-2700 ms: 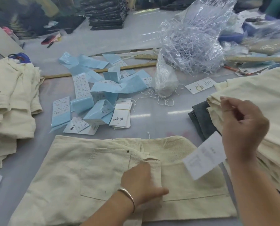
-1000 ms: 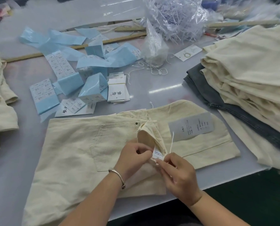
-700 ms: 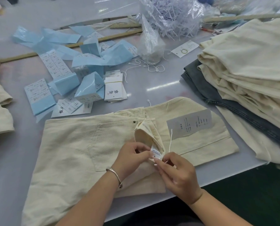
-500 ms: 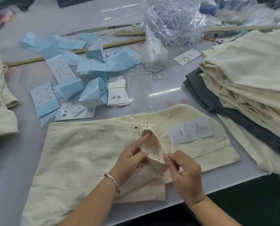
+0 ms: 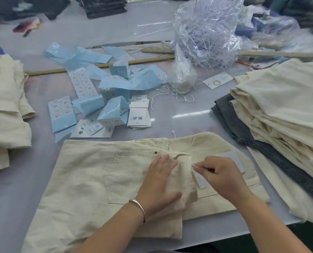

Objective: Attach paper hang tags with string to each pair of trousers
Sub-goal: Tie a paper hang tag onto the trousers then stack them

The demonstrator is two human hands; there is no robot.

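A folded pair of cream trousers lies on the grey table in front of me. My left hand, with a bracelet on the wrist, presses flat on the fabric near the waistband. My right hand pinches a thin white string just right of the waistband flap. A white paper hang tag lies on the trousers, partly hidden behind my right hand. A smaller white label shows below my right fingers.
A stack of hang tags and blue-backed sticker sheets lie beyond the trousers. Loose strings sit beside a clear plastic bag. Stacked cream trousers stand at the right, more at the left.
The lifted waistband flap has been laid back down. My left hand went from pinching the fabric to pressing flat on it. My right hand shifted right with the string.
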